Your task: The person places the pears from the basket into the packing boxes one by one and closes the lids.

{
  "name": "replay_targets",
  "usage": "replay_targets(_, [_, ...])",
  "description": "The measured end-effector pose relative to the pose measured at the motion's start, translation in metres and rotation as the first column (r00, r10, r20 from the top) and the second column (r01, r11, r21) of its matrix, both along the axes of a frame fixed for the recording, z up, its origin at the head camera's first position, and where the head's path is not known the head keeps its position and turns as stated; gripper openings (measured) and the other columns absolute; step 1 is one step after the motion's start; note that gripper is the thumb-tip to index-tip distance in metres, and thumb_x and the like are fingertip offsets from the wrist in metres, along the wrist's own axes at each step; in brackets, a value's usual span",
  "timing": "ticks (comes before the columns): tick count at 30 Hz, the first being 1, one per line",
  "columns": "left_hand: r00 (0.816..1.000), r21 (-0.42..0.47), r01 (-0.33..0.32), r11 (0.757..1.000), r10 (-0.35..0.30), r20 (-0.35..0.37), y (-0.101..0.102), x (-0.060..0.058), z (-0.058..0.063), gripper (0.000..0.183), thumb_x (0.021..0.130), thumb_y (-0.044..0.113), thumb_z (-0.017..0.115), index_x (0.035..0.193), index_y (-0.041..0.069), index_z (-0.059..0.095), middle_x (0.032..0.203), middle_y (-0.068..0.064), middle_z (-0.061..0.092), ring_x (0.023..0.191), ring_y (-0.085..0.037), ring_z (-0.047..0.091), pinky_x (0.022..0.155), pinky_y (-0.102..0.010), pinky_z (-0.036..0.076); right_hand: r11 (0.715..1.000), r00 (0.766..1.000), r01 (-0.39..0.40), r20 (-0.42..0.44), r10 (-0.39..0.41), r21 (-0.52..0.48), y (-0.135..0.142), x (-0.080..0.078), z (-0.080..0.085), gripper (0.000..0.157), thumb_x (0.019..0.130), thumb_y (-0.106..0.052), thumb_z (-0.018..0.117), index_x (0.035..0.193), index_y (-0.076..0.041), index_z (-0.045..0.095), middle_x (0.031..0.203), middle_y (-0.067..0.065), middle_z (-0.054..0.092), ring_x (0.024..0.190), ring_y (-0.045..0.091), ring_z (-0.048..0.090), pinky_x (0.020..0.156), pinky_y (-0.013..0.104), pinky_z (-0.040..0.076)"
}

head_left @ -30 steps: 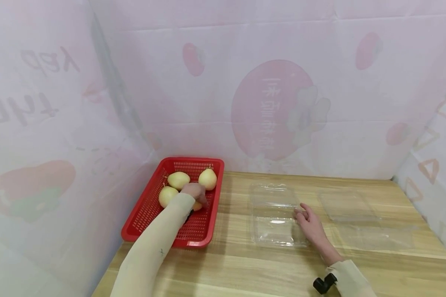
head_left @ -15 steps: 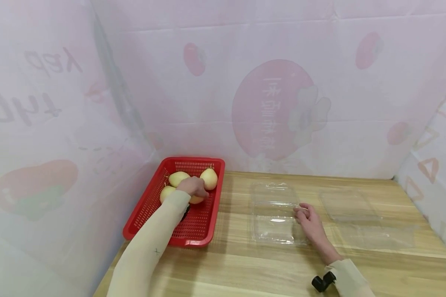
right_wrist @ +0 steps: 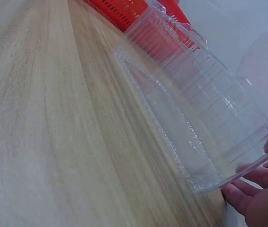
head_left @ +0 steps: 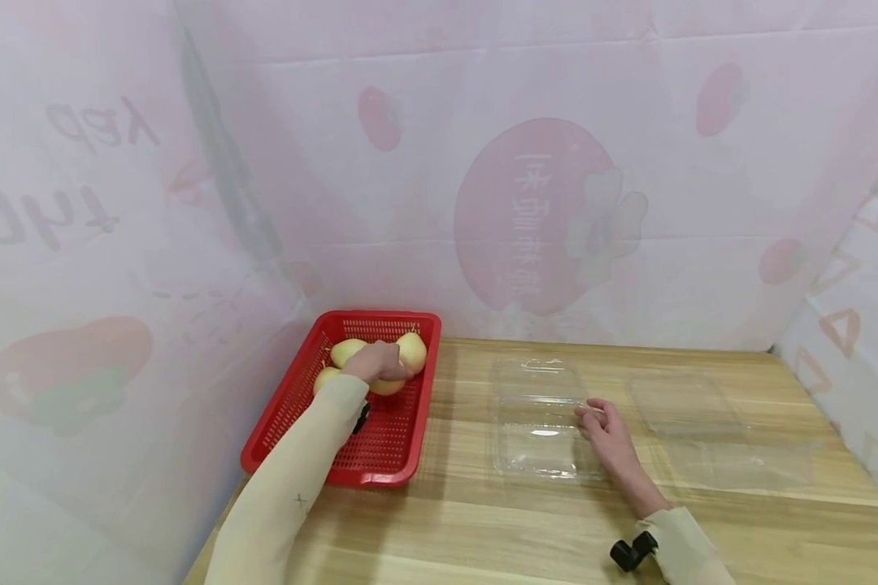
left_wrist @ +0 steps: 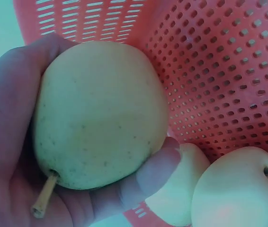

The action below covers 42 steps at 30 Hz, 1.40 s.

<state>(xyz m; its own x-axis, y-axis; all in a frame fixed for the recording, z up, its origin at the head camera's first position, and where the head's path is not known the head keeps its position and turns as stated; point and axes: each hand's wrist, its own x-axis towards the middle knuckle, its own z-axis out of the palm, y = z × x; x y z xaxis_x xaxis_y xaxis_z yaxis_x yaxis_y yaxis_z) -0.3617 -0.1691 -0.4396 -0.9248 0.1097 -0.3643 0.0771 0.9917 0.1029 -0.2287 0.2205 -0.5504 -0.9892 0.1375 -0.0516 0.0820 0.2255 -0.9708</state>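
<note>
**Left hand held a pale yellow round pear point(left_wrist: 101, 113) inside a red perforated plastic basket point(head_left: 426, 406)**

A white cloth curtain point(head_left: 424, 179), printed with faded pink fruit, rose behind the basket and also stood to its left. A pale wood-grain table point(head_left: 483, 528) lay beneath the basket and stretched well out to its right.

A clear rectangular plastic container point(head_left: 541, 443) sat on the table to the right of the basket, its two sections lying one behind the other. Farther right of the basket, well apart from it, lay a second clear plastic container point(head_left: 702, 426), faint against the wood.

Cream sleeves point(head_left: 285, 487) covered both arms; the left one reached over the basket's near side. The left hand point(head_left: 375, 360) was inside the basket, its thumb and fingers curved closely round the pear, spread as far apart as the fruit's width. The right hand point(head_left: 610, 439), to the right of the basket, had bent fingers and thumb lightly pinching the clear container's right edge, with little gap between them.

Three other pale yellow pears point(head_left: 411, 353) lay in the basket's far half, around the held one. A small black device point(head_left: 632, 552) sat at the right wrist, to the basket's right and nearer the viewer.
</note>
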Motion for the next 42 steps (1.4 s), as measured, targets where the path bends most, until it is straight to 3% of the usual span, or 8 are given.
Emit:
replay_targets(10, [0.987, 0.085, 0.074, 0.994, -0.061, -0.146, 0.006, 0.004, 0.011, 0.051, 0.083, 0.051, 0.059, 0.113, 0.010, 0.061, 0.099, -0.012, 0.064, 0.083, -0.025, 0.058, 0.074, -0.037, 0.049, 1.000, 0.997, -0.006, -0.071, 0.006, -0.001, 0.002, -0.002, -0.007, 0.042, 0.103, -0.015, 0.042, 0.137, 0.009, 0.037, 0.130, 0.032, 0.057, 0.105, 0.011, 0.063, 0.083, 0.016, 0.051])
replay_targets(14, [0.980, 0.100, 0.096, 0.990, -0.076, -0.186, 0.008, 0.006, 0.017, 0.067, 0.082, 0.048, 0.057, 0.134, 0.006, 0.053, 0.107, -0.013, 0.063, 0.086, -0.025, 0.057, 0.075, -0.037, 0.049, 1.000, 0.991, -0.006, -0.134, 0.002, -0.030, 0.001, -0.002, -0.009, 0.043, 0.101, -0.015, 0.044, 0.132, 0.013, 0.038, 0.122, 0.032, 0.061, 0.096, 0.008, 0.065, 0.078, 0.016, 0.052])
replay_targets(18, [0.977, 0.123, 0.093, 0.988, -0.066, -0.202, 0.011, 0.008, 0.021, 0.079, 0.083, 0.048, 0.052, 0.150, 0.008, 0.038, 0.118, -0.015, 0.062, 0.094, -0.028, 0.057, 0.081, -0.041, 0.051, 0.999, 0.996, 0.011, -0.083, -0.013, -0.030, 0.001, -0.004, -0.009, 0.041, 0.101, -0.014, 0.043, 0.135, 0.009, 0.038, 0.128, 0.032, 0.058, 0.100, 0.007, 0.063, 0.082, 0.016, 0.051])
replay_targets(24, [0.974, 0.182, 0.074, 0.980, -0.032, -0.224, 0.016, 0.011, 0.025, 0.077, 0.085, 0.049, 0.051, 0.150, 0.010, 0.037, 0.136, -0.015, 0.057, 0.108, -0.029, 0.057, 0.097, -0.048, 0.049, 1.000, 1.000, 0.014, -0.010, -0.014, -0.026, 0.001, -0.006, -0.006, 0.041, 0.104, -0.015, 0.041, 0.140, 0.006, 0.036, 0.135, 0.031, 0.055, 0.109, 0.013, 0.062, 0.086, 0.016, 0.050])
replay_targets(28, [0.968, 0.200, 0.091, 0.976, -0.040, -0.246, 0.020, 0.011, 0.028, 0.073, 0.087, 0.047, 0.050, 0.147, 0.008, 0.041, 0.104, -0.010, 0.063, 0.080, -0.021, 0.054, 0.079, -0.039, 0.050, 1.000, 1.000, 0.006, -0.012, -0.006, -0.022, 0.000, -0.005, -0.003, 0.042, 0.105, -0.016, 0.039, 0.140, 0.005, 0.035, 0.135, 0.030, 0.055, 0.118, 0.025, 0.060, 0.089, 0.019, 0.050])
replay_targets(33, [0.967, 0.238, 0.113, 0.965, -0.052, -0.250, 0.023, 0.013, 0.033, 0.065, 0.088, 0.044, 0.049, 0.141, 0.006, 0.045, 0.065, -0.002, 0.047, 0.050, -0.013, 0.033, 0.053, -0.030, 0.036, 1.000, 1.000, -0.007, -0.012, 0.007, -0.023, -0.001, -0.007, -0.005, 0.042, 0.105, -0.017, 0.036, 0.142, 0.004, 0.033, 0.136, 0.030, 0.054, 0.125, 0.034, 0.054, 0.095, 0.024, 0.049])
replay_targets(39, [0.951, 0.245, 0.138, 0.960, -0.060, -0.304, 0.030, 0.017, 0.037, 0.041, 0.089, 0.043, 0.051, 0.112, 0.009, 0.050, 0.060, 0.000, 0.044, 0.049, -0.012, 0.032, 0.049, -0.027, 0.033, 1.000, 1.000, -0.009, -0.007, 0.009, -0.014, 0.000, -0.008, -0.005, 0.043, 0.106, -0.018, 0.037, 0.143, 0.003, 0.033, 0.137, 0.028, 0.054, 0.125, 0.032, 0.055, 0.095, 0.024, 0.049])
replay_targets(42, [0.945, 0.249, 0.144, 0.958, -0.058, -0.323, 0.035, 0.018, 0.038, 0.046, 0.089, 0.044, 0.050, 0.118, 0.008, 0.052, 0.067, -0.002, 0.049, 0.053, -0.014, 0.039, 0.053, -0.028, 0.036, 1.000, 1.000, -0.008, 0.000, 0.008, -0.006, 0.001, -0.009, -0.004, 0.043, 0.106, -0.019, 0.037, 0.143, 0.003, 0.033, 0.137, 0.027, 0.055, 0.125, 0.033, 0.055, 0.096, 0.026, 0.050])
